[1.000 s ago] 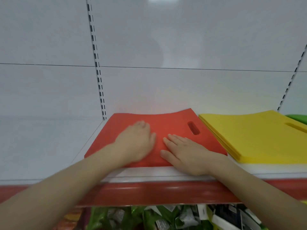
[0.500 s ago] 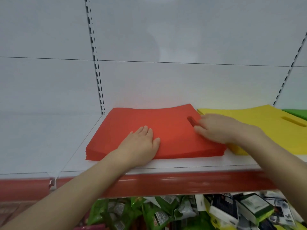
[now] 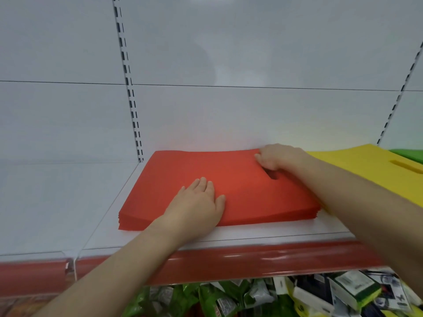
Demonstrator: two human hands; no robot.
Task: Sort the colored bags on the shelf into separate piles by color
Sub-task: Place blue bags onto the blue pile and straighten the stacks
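A pile of flat red bags (image 3: 229,184) lies on the white shelf (image 3: 263,233). To its right is a yellow pile (image 3: 357,163), and beyond that a green pile (image 3: 410,153) shows at the frame's edge. My left hand (image 3: 198,203) rests flat on the red pile's front part, fingers straight. My right hand (image 3: 278,156) is at the pile's far right corner, just above the handle slot (image 3: 272,176). Its fingers are curled onto the top red bag and its thumb is by the slot.
The shelf has a white back panel with slotted uprights (image 3: 131,99) and a red front strip (image 3: 251,261). To the left of the red pile the shelf surface is bare. Several green and yellow packaged goods (image 3: 263,298) fill the shelf below.
My right hand left the front of the red pile, moved to its far right corner by the handle slot, and curled its fingers there. My left hand stayed flat on the pile.
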